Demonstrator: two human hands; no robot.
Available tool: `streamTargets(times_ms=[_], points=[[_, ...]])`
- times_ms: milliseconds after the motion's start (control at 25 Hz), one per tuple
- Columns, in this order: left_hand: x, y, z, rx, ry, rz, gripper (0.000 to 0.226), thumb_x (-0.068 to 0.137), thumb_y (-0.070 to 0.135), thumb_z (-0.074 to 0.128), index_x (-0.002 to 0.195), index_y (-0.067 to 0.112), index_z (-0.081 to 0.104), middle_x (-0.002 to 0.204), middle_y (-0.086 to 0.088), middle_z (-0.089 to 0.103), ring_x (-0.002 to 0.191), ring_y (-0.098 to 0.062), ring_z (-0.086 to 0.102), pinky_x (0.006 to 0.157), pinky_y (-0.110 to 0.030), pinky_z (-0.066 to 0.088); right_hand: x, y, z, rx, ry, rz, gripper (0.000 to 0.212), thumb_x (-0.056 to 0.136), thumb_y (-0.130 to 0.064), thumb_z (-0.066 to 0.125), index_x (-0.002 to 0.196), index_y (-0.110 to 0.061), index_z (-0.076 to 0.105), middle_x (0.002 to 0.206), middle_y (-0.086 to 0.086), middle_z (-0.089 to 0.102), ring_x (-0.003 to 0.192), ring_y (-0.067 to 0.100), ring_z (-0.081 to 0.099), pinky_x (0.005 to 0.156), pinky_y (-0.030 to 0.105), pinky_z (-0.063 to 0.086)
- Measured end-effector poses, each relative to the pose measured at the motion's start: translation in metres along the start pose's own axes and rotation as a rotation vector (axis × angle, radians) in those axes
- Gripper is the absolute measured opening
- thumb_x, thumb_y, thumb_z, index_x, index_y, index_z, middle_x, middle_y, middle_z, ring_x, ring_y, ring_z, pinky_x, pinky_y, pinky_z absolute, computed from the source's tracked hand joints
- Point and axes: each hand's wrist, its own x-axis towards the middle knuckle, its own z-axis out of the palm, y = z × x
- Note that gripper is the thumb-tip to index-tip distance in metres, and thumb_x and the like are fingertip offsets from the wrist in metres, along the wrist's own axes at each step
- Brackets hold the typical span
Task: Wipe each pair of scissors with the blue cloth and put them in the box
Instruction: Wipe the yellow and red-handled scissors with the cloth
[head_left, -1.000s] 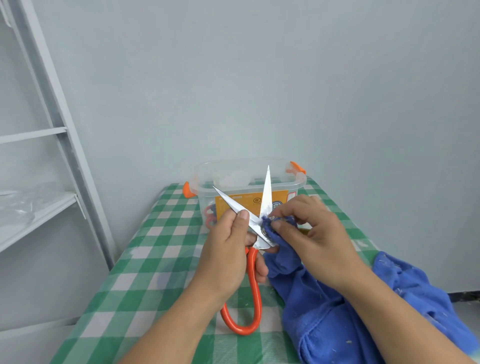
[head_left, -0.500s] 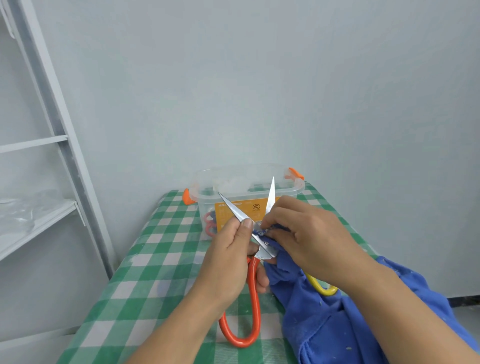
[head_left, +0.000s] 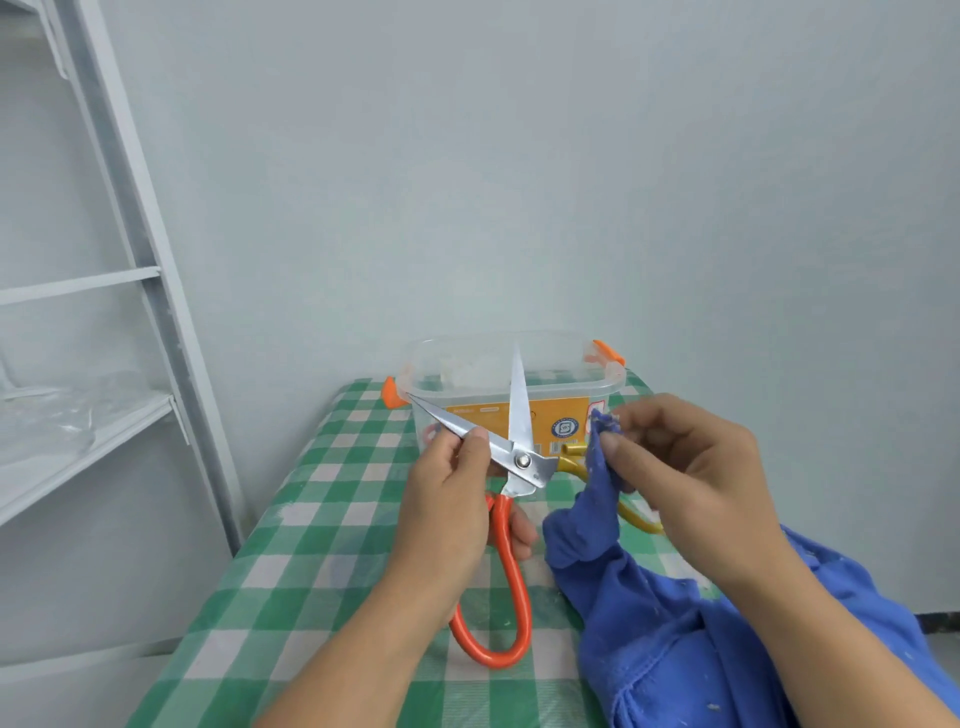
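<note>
My left hand (head_left: 451, 506) grips the orange-handled scissors (head_left: 511, 545) near the pivot, blades spread open and pointing up, thumb on the left blade. My right hand (head_left: 691, 483) pinches a bunched corner of the blue cloth (head_left: 670, 623) just right of the blades, apart from them. The rest of the cloth lies over the table's right side. Behind stands the clear plastic box (head_left: 602, 387) with orange latches and an orange label; something pinkish shows through its wall. Yellow-handled scissors (head_left: 576, 457) lie on the table, partly hidden by the cloth and my right hand.
The table (head_left: 311, 551) has a green-and-white checked cover and stands against a pale wall. A white metal shelf unit (head_left: 130, 291) is close on the left, with clear plastic sheeting on one shelf.
My right hand with the cloth corner has pulled away from the blades to the right, uncovering the pivot. The yellow-handled scissors now show behind. My left hand still holds the orange scissors.
</note>
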Motion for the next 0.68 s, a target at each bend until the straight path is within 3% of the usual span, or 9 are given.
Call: streamTargets(times_ms=[120, 200, 320, 400, 520, 600, 680], points=[[-0.001, 0.008, -0.002, -0.092, 0.100, -0.002, 0.021, 0.104, 0.020, 0.046, 0.092, 0.007, 0.057, 0.071, -0.006, 0.073, 0.047, -0.029, 0.063, 0.042, -0.035, 0.052, -0.005, 0.003, 0.009, -0.008, -0.261, 0.101, 0.022, 0.088, 0.002, 0.071, 0.075, -0.015, 0.070, 0.060, 0.003, 0.063, 0.056, 0.013, 0.057, 0.054, 0.024, 0.046], [-0.001, 0.010, -0.003, -0.143, 0.155, -0.023, 0.019, 0.102, 0.018, 0.048, 0.090, 0.008, 0.060, 0.077, -0.011, 0.075, 0.053, -0.028, 0.066, 0.043, -0.034, 0.053, -0.006, 0.009, 0.016, -0.075, -0.318, 0.125, 0.016, 0.090, -0.003, 0.072, 0.077, -0.014, 0.070, 0.062, 0.006, 0.063, 0.060, 0.013, 0.058, 0.058, 0.025, 0.047], [-0.002, 0.011, -0.001, -0.214, 0.183, -0.038, 0.022, 0.100, 0.015, 0.047, 0.085, 0.010, 0.063, 0.076, -0.015, 0.074, 0.057, -0.029, 0.066, 0.043, -0.033, 0.052, -0.005, 0.011, 0.027, -0.084, -0.220, 0.163, 0.013, 0.089, -0.007, 0.072, 0.077, -0.011, 0.071, 0.065, 0.006, 0.067, 0.061, 0.012, 0.061, 0.058, 0.021, 0.047], [-0.004, 0.011, 0.003, -0.248, 0.187, -0.044, 0.025, 0.099, 0.013, 0.046, 0.081, 0.010, 0.063, 0.071, -0.012, 0.073, 0.056, -0.029, 0.065, 0.042, -0.032, 0.052, -0.005, 0.010, 0.033, 0.090, -0.137, 0.300, 0.011, 0.087, -0.005, 0.070, 0.078, -0.001, 0.068, 0.066, 0.011, 0.070, 0.056, 0.016, 0.066, 0.051, 0.021, 0.050], [-0.007, 0.009, 0.010, -0.269, 0.179, -0.051, 0.024, 0.099, 0.011, 0.047, 0.081, 0.005, 0.062, 0.068, -0.014, 0.071, 0.051, -0.028, 0.063, 0.041, -0.031, 0.052, -0.005, 0.011, 0.037, 0.223, -0.087, 0.452, 0.015, 0.076, -0.017, 0.075, 0.073, -0.003, 0.069, 0.076, 0.026, 0.070, 0.058, 0.031, 0.068, 0.059, 0.038, 0.054], [-0.008, 0.007, 0.012, -0.275, 0.169, -0.060, 0.023, 0.098, 0.008, 0.048, 0.081, 0.005, 0.062, 0.067, -0.013, 0.070, 0.049, -0.027, 0.062, 0.044, -0.034, 0.054, -0.004, 0.013, 0.037, 0.230, -0.093, 0.521, 0.016, 0.072, -0.019, 0.079, 0.069, -0.008, 0.069, 0.076, 0.025, 0.067, 0.064, 0.034, 0.063, 0.070, 0.050, 0.045], [-0.008, 0.002, 0.014, -0.266, 0.129, -0.057, 0.021, 0.095, 0.007, 0.048, 0.084, 0.002, 0.066, 0.073, -0.019, 0.070, 0.055, -0.030, 0.061, 0.049, -0.039, 0.057, -0.002, 0.015, 0.036, 0.247, -0.107, 0.601, 0.019, 0.068, -0.010, 0.084, 0.066, -0.007, 0.066, 0.077, 0.026, 0.062, 0.071, 0.036, 0.056, 0.075, 0.052, 0.039]])
